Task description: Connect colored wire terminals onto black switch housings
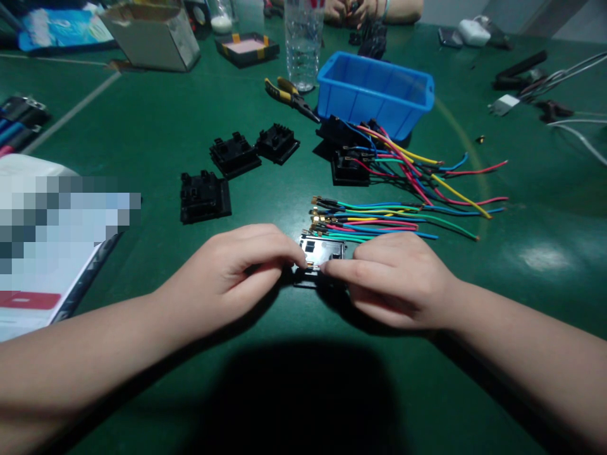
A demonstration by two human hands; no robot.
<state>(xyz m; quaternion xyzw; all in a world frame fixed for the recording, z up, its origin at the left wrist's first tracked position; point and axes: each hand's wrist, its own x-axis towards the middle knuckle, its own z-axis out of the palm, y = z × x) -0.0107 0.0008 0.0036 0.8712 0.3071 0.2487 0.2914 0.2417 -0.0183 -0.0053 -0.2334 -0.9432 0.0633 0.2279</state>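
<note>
A small black plastic housing with a shiny upper face lies on the table between my two hands. My left hand is closed, its fingertips gripping the left side of the housing. From the other side my right hand is closed with its index fingertip pressed on the housing; the thumb is mostly hidden. Between the fingertips shows a tiny brass-coloured piece, too small to name. Just beyond the housing lies a bundle of coloured wires with brass terminals at their left ends.
Black plastic housings stand at left, and wired ones before a blue bin. Yellow-handled pliers lie by a clear bottle. A phone-like screen is at left. Another person's hands are at the far edge.
</note>
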